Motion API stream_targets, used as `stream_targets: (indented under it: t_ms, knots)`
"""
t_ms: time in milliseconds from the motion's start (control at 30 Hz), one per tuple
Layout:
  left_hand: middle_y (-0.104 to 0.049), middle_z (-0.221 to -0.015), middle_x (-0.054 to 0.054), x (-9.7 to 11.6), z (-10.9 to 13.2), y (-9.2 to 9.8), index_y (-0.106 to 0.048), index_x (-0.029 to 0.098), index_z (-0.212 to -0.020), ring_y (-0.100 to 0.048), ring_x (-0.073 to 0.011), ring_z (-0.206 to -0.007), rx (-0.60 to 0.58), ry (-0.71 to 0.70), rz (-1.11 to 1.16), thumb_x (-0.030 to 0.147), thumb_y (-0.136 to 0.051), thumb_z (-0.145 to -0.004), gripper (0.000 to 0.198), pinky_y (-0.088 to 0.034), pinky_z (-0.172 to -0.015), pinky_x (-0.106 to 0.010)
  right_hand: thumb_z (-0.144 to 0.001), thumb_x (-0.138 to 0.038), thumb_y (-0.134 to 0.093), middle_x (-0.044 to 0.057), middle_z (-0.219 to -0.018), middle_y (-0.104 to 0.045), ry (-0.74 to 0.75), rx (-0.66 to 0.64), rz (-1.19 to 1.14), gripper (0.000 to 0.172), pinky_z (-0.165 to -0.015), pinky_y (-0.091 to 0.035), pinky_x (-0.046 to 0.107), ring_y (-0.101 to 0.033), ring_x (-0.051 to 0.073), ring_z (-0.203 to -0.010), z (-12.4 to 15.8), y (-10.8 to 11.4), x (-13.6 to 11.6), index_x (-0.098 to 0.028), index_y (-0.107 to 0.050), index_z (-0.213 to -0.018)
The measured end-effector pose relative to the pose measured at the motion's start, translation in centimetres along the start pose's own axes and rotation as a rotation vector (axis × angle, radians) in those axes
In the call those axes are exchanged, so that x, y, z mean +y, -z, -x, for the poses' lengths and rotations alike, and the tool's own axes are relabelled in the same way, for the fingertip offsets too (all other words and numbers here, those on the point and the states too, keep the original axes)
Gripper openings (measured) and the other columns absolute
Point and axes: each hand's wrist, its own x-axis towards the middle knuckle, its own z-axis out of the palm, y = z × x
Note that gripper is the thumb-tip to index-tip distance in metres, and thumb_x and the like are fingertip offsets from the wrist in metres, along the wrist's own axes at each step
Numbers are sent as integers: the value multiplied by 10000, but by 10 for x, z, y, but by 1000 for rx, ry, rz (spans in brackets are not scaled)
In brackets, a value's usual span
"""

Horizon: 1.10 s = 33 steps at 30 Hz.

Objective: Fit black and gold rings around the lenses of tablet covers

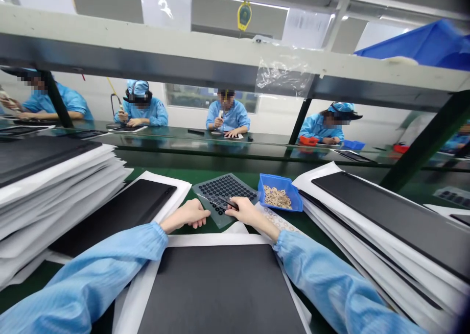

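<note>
My left hand point(189, 215) is curled into a loose fist, resting at the near left corner of a clear sheet of small black round pads point(224, 193). My right hand point(246, 210) pinches thin tweezers point(216, 202), their tips lying on that sheet. A large black panel on white backing point(220, 287) lies right in front of me, between my blue sleeves.
A blue tray of small tan parts point(279, 193) sits right of the sheet. Stacks of black panels on white sheets stand at left point(47, 182) and right point(396, 221). Another panel point(125, 209) lies left. Across a conveyor point(220, 145), several people in blue work.
</note>
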Motion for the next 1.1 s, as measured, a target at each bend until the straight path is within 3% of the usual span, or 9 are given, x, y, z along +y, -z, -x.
stream_targets:
  t_ms: [100, 200, 433, 533, 633, 800, 967, 1100]
  knots:
    - [-585, -490, -48, 6, 0, -1, -642, 91, -569, -483, -96, -404, -126, 81, 121, 474, -572, -724, 419, -306, -408, -195, -771, -141, -584, -7, -605, -542, -7, 7, 9, 175, -579, -325, 227, -482, 122, -584, -1, -2, 4, -159, -507, -615]
    - [-610, -505, -61, 5, -1, 1, -649, 90, -585, -512, -99, -412, -173, 140, 235, 535, -653, -649, 449, -328, -404, -186, -770, -136, -574, -13, -572, -513, -4, 24, 17, 213, -564, -301, 229, -446, 114, -565, -2, -3, 5, -157, -497, -572]
    - [-665, -604, -72, -2, -8, -3, -658, 81, -711, -533, -84, -434, -97, 135, 479, 540, -723, -602, 476, -382, -418, -171, -802, -190, -521, -10, -583, -549, -59, 99, -65, 191, -550, -324, 212, -482, 113, -569, -3, 8, 6, -139, -571, -626]
    - [-705, -779, -112, -1, -11, -7, -674, 86, -818, -624, -123, -580, -113, 96, 590, 571, -690, -648, 514, -454, -483, -181, -793, -187, -527, -8, -625, -581, -64, 105, -110, 151, -572, -352, 202, -513, 110, -592, -2, 13, 6, -131, -603, -675]
    - [-702, -921, -108, 1, -16, -12, -676, 112, -847, -658, -139, -733, -80, 54, 675, 503, -704, -665, 432, -507, -601, -184, -764, -190, -572, -28, -563, -535, -40, 98, -118, 159, -545, -324, 204, -481, 104, -555, -2, 12, 3, -137, -581, -614]
    - [-686, -756, -57, 4, -22, -20, -686, 101, -776, -598, -81, -570, -7, 55, 672, 273, -723, -602, 247, -429, -475, -141, -790, -181, -576, -25, -590, -534, 46, 135, -99, 171, -570, -301, 214, -442, 100, -572, -1, 6, -6, -143, -579, -623]
    - [-683, -725, -70, 5, -23, -23, -692, 86, -718, -488, -45, -439, -3, 30, 632, 262, -665, -593, 217, -283, -370, -147, -768, -163, -618, -18, -572, -570, 65, 105, -91, 154, -553, -300, 203, -456, 93, -553, 0, -3, -11, -134, -631, -617]
    - [-678, -692, -67, 5, -25, -25, -692, 88, -691, -457, -44, -425, 7, 15, 598, 248, -628, -604, 193, -245, -363, -152, -764, -186, -632, -8, -552, -588, 28, 114, -76, 172, -525, -285, 207, -452, 92, -526, 1, -7, -9, -125, -653, -604]
